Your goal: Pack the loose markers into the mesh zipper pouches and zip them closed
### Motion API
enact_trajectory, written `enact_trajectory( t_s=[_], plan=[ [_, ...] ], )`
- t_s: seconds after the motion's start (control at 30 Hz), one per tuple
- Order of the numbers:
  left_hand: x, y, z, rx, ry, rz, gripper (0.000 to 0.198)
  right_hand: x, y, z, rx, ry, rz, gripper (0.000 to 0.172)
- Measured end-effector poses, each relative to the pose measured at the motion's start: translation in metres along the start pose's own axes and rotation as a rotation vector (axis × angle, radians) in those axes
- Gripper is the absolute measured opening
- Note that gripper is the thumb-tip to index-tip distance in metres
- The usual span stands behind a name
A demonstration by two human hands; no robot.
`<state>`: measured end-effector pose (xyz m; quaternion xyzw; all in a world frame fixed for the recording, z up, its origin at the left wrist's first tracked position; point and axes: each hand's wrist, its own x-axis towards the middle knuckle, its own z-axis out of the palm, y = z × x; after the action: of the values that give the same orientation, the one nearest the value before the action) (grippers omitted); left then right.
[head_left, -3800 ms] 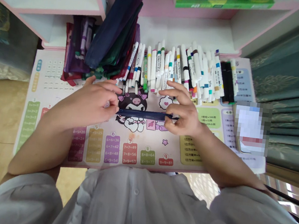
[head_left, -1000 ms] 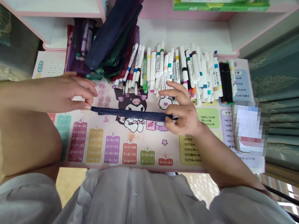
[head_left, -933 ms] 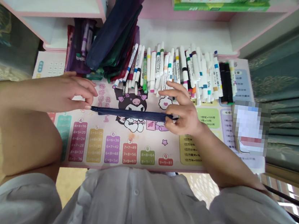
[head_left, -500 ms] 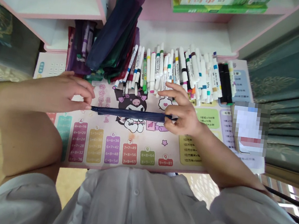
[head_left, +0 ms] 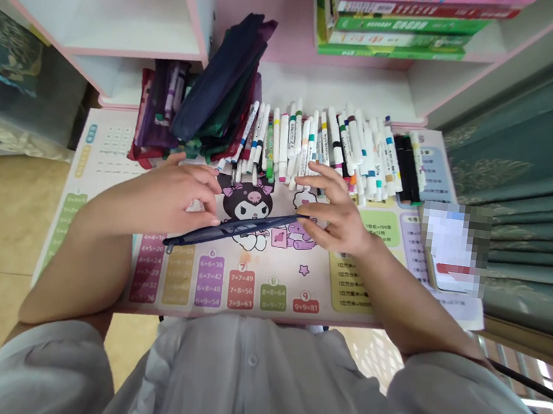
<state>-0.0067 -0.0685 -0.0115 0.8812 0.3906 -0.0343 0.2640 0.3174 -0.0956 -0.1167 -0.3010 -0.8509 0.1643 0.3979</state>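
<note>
Slim, navy and edge-on, the pouch [head_left: 238,228] slants over the desk [head_left: 274,264], the right hand's [head_left: 340,220] grip clamped on its end; the left hand's [head_left: 177,196] grip, alongside, one cannot tell.

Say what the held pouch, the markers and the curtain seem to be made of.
Held pouch: probably thin synthetic fabric, perhaps mesh; navy, fairly matte, and partly see-through.
Markers: most likely hard plastic; straight, smooth, mostly white barrels.
Curtain: cloth, by its soft folds; teal with a paler leafy pattern, though the fibre can't be told.
</note>
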Motion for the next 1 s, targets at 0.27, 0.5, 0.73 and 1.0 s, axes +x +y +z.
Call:
enact_trajectory(
  t_s=[0.27, 0.5, 0.73, 1.0],
  plan=[
    [0.0, 0.014, 0.023, 0.02, -0.062, -0.009, 0.029, 0.001, -0.001, 0.005, -0.059, 0.042, -0.031, 0.007],
    [-0.016, 0.035, 0.045, -0.066, 0.134, -0.137, 0.029, 0.011, -0.016, 0.013, -0.182, 0.116, -0.051, 0.036],
    [-0.022, 0.047, 0.071, -0.188, 0.295, -0.229, 0.024, 0.011, -0.058, 0.035, -0.293, -0.148, -0.168, 0.046],
    [-0.028, 0.054, 0.084, -0.182, 0.38, -0.233, 0.026, 0.009, -0.072, 0.048, -0.32, -0.103, -0.216, 0.035]
  ],
)
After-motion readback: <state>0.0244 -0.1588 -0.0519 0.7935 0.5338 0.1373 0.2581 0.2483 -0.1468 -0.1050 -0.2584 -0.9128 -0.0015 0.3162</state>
